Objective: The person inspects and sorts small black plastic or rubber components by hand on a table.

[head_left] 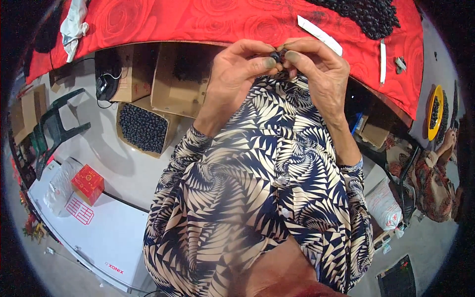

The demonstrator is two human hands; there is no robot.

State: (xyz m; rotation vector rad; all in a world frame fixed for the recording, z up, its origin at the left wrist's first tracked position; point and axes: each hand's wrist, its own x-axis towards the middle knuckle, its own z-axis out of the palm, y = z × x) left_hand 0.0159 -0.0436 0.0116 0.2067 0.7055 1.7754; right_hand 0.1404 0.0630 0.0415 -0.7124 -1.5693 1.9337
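Note:
Both hands are raised close together at the near edge of the red table cover. My left hand is closed, thumb and forefinger pinching a small dark round piece. My right hand meets it from the other side, its thumb and fingers also pinched on the dark piece. Whether this is one piece or two pressed together I cannot tell, as the fingertips cover most of it. Beyond the right hand, a heap of similar small black pieces lies on the red table cover.
Left of me, a cardboard box on the floor holds many black pieces. Nearby are a dark green chair and a white chest bearing a red box. White strips lie on the cover. At right, another person sits by a yellow tray.

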